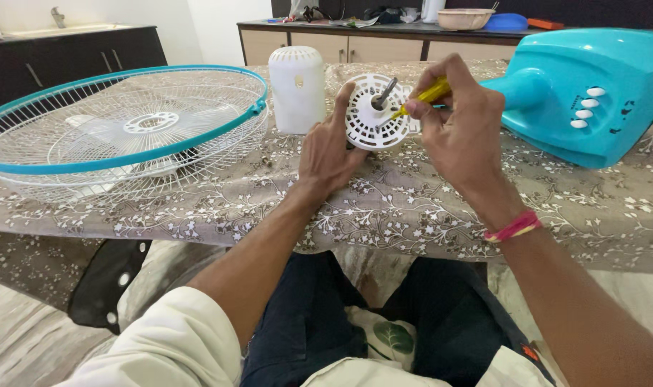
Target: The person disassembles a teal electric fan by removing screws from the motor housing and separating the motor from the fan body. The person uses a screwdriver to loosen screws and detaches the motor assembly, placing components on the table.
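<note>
Both hands work at the worktop's far edge. My left hand (328,147) props the white motor housing (375,112) on edge, fingers curled behind it, so its round face and metal shaft (384,93) point up toward me. My right hand (461,122) pinches a yellow screwdriver (421,97), its length slanting down-left into the housing face.

No packages, labels, signs or screens in view
</note>
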